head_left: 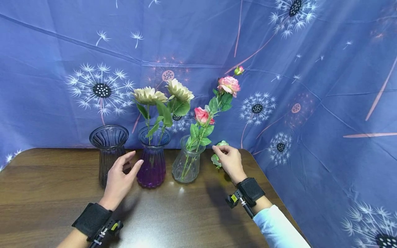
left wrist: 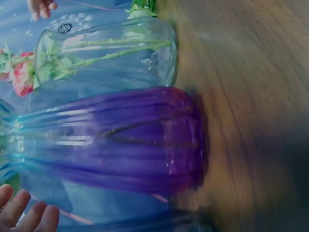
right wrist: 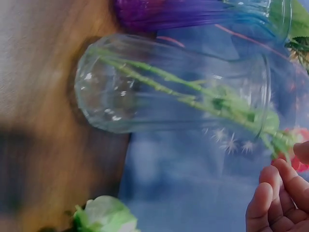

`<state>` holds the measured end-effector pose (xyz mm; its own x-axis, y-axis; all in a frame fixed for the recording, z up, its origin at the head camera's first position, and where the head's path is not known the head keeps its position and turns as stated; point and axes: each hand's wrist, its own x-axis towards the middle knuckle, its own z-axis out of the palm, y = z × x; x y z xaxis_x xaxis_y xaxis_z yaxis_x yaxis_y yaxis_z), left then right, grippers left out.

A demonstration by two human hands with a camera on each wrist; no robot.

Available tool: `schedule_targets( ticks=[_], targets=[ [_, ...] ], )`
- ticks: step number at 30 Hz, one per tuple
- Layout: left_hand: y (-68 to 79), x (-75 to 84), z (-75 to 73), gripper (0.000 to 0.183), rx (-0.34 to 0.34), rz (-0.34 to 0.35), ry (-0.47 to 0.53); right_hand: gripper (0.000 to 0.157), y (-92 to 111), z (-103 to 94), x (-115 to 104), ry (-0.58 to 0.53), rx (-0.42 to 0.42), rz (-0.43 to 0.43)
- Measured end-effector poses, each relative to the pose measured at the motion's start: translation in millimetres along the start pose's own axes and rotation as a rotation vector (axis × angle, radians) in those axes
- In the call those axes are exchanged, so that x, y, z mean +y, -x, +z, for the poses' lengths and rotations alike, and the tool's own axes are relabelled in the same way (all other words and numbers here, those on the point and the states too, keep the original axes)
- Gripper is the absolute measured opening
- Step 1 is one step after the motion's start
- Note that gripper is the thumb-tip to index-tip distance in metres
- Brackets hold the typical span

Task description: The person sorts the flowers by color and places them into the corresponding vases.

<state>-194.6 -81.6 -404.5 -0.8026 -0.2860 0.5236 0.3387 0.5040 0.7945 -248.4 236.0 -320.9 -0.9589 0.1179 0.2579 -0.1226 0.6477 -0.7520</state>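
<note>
Pink roses (head_left: 228, 85) slant up-right from an upright clear vase (head_left: 193, 168). Left hand (head_left: 119, 179) angles forward, thumb apart; right hand (head_left: 231, 163) curls loosely.

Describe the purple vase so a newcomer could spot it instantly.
Start at the brown table before the blue cloth. Toward the back, the purple vase stands between a dark vase and a clear vase. It alone is purple and holds cream flowers.

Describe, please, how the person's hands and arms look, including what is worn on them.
The left hand and right hand wear no gloves. Each wrist has a black band carrying a small dark attachment with a yellow mark. A pale blue sleeve covers part of the right forearm; none shows on the left.
</note>
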Motion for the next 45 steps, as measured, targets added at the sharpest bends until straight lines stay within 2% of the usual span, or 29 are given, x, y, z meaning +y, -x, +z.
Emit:
schedule_targets(
  ticks=[7, 14, 20, 27, 34, 40, 45],
  targets=[
    [5.0, -3.4, -26.5, 0.035, 0.082, 0.024, 0.025, 0.027, 2, -9.1, 21, 0.023, 0.043, 0.037],
    [2.7, -8.5, -55.8, 0.038, 0.149, -0.017, -0.027, 0.031, 4, -22.4, 42, 0.044, 0.011, 0.084],
    [-7.0, -19.5, -66.4, 0.046, 0.163, -0.046, -0.064, 0.034, 5, -34.0, 58, 0.072, -0.012, 0.129],
    [-15.5, -28.1, -69.9, 0.056, 0.1, -0.138, -0.078, 0.039, 6, -38.9, 73, 0.073, -0.033, 0.179],
    [-19.9, -33.2, -65.0, 0.066, 0.0, -0.184, -0.083, 0.036, 10, -41.7, 92, 0.138, -0.072, 0.231],
    [-19.3, -36.6, -60.5, 0.066, -0.004, -0.209, -0.088, 0.033, 16, -42.3, 113, 0.203, -0.118, 0.272],
    [-19.5, -37.3, -56.1, 0.065, 0.016, -0.213, -0.08, 0.029, 20, -40.9, 133, 0.296, -0.145, 0.273]
  ],
)
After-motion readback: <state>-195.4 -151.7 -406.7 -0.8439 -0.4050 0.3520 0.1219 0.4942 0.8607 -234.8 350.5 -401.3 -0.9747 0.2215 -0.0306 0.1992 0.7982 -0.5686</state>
